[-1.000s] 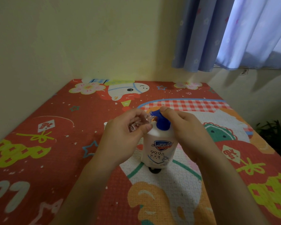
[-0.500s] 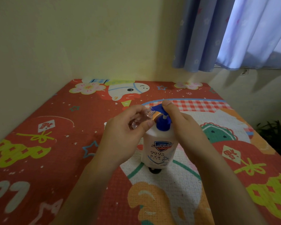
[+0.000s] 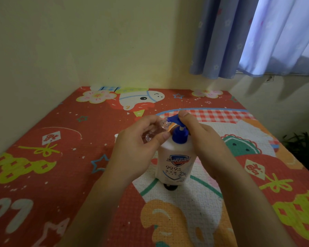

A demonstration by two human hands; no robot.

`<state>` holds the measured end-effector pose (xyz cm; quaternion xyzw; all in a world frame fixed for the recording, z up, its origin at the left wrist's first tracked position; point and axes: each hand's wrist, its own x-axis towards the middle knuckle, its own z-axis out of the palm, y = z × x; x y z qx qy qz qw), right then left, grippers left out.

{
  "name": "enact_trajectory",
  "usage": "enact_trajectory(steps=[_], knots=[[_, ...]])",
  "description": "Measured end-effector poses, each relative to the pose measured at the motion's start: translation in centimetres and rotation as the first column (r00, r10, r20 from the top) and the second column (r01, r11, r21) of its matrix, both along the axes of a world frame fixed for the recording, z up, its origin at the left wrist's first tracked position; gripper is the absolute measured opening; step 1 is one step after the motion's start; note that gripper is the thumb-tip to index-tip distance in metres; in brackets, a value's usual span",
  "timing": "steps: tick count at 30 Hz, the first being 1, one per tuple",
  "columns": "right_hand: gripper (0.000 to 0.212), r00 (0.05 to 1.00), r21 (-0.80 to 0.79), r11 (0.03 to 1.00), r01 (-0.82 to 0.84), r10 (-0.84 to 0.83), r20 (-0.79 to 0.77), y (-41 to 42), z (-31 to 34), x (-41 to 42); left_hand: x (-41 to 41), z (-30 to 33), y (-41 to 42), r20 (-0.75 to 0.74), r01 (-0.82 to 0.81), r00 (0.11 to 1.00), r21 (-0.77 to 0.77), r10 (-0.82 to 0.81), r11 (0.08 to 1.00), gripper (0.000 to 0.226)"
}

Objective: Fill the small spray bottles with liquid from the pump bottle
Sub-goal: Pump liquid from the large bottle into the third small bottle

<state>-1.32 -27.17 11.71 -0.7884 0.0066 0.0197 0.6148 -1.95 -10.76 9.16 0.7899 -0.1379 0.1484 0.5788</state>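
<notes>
Head view: white pump bottle (image 3: 175, 163) stands upright on red mat (image 3: 43, 157), L hand (image 3: 137, 148) just left of it w/ thumb & fingers pinched round small clear spray bottle (image 3: 156, 131), tilted, mouth at blue nozzle (image 3: 172, 119), R hand (image 3: 202, 138) fingertip atop pump head.

This is a room in a home, likely a bedroom or play corner. A bright red cartoon-printed mat (image 3: 48, 157) with flowers, stars and a checked patch covers the surface, set into a corner of plain cream walls (image 3: 78, 41). Blue curtains (image 3: 248, 36) hang at the far right over a window, and a green plant (image 3: 303, 145) shows at the right edge.
</notes>
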Motion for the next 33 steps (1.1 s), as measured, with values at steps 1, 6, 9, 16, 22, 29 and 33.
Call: enact_trajectory(steps=[1,6,9,16,22,29,33], knots=[[0.054,1.0,0.001,1.0,-0.001,0.001,0.003,-0.02,-0.01,0.01,0.03,-0.06,0.03,-0.004,-0.002,1.0,0.003,0.002,1.0,0.019],[0.048,1.0,-0.004,1.0,-0.002,0.002,0.008,-0.08,-0.04,0.11,0.16,-0.21,0.15,-0.02,-0.014,1.0,0.025,0.014,1.0,0.02],[0.047,1.0,-0.01,1.0,-0.015,0.015,0.015,-0.15,-0.02,0.12,0.16,-0.21,0.19,-0.044,-0.005,0.999,0.03,0.006,1.0,0.022],[0.041,0.996,-0.016,0.998,-0.063,0.064,0.065,-0.52,-0.06,0.12,0.19,-0.39,0.32,-0.068,-0.001,0.998,0.032,0.003,0.999,0.022],[0.039,0.997,-0.001,0.999,-0.047,0.047,0.062,-0.41,-0.25,0.26,0.17,-0.32,0.34,-0.068,0.009,0.998,0.047,-0.006,0.999,0.02],[0.037,0.998,0.004,1.0,-0.023,0.022,0.059,-0.37,-0.27,0.29,0.25,-0.49,0.48,-0.061,0.001,0.998,0.065,0.003,0.998,0.019],[0.037,0.998,0.0,1.0,-0.027,0.027,0.058,-0.21,-0.16,0.21,0.26,-0.44,0.5,-0.058,0.003,0.998,0.072,0.001,0.997,0.021]])
